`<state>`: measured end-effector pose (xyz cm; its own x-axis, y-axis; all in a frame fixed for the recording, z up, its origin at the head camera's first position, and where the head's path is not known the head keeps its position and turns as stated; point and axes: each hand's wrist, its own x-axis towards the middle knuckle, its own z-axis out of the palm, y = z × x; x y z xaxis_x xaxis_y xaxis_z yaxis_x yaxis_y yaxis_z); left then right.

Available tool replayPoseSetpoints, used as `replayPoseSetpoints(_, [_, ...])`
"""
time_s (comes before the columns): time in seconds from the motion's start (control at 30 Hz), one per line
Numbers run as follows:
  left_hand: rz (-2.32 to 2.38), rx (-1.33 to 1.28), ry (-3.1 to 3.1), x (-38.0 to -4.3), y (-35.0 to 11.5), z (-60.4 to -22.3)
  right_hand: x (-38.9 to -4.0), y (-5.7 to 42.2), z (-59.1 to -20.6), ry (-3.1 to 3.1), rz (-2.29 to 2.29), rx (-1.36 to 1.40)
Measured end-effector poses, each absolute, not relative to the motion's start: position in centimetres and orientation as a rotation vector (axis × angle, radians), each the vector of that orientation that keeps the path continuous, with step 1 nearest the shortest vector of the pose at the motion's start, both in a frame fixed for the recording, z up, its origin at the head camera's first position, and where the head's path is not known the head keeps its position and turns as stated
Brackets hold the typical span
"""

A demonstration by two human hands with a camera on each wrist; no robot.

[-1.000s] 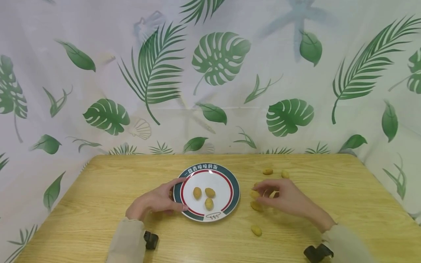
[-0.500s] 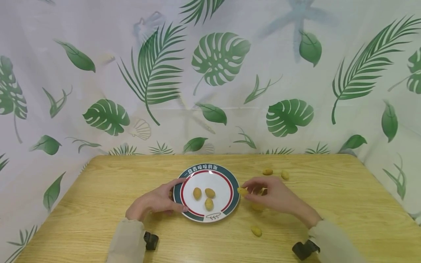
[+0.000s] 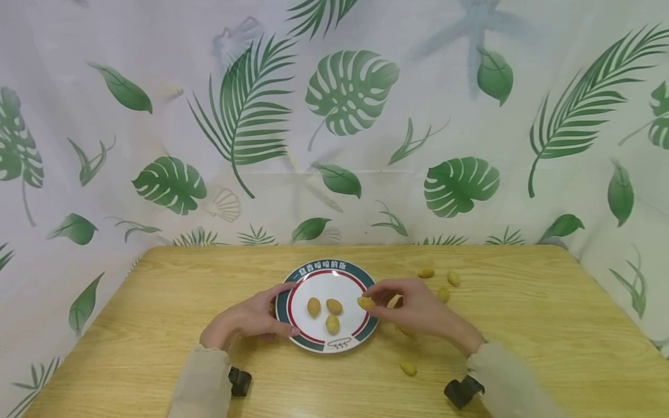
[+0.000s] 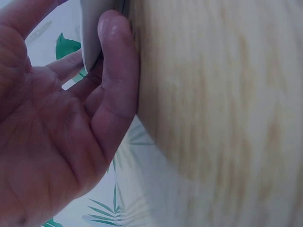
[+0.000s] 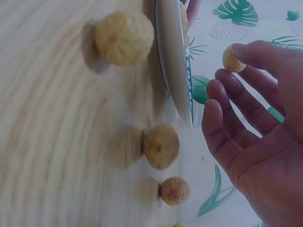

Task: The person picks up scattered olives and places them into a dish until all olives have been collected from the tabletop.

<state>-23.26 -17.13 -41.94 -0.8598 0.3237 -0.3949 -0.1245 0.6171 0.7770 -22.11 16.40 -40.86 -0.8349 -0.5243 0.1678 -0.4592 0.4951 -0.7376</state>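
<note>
My left hand (image 3: 251, 316) grips the left rim of a white plate (image 3: 345, 284) with a dark blue-green border and a red ring. Its thumb lies over the rim near the front; in the left wrist view, fingers reach under the plate's edge. Between thumb and fingertips, my right hand (image 3: 418, 307) pinches a small yellow oval fruit (image 3: 365, 303), its exact kind unclear. That fruit is over the plate's right rim, and the right wrist view shows it held (image 5: 234, 59) clear of the table. Three similar fruits (image 3: 313, 307) lie grouped on the plate.
Several more yellow fruits lie on the wooden table (image 3: 183, 290) right of the plate: one at the back (image 3: 425, 273), one near the front (image 3: 407, 368), one partly hidden under my right hand (image 3: 405, 331). A leaf-printed curtain (image 3: 366, 191) hangs behind the table.
My right hand has carried the pinched fruit left, from the table to over the plate's right rim. A fruit behind that hand has come into view. The left hand and plate stay put.
</note>
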Motion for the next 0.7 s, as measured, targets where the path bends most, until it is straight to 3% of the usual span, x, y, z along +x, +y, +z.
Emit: replayPoseSetpoints(0.7, [1.157,0.154,2.34,-23.1,-17.0,-41.6,-23.0,14.7,-41.5,2.577,-1.146,-0.791])
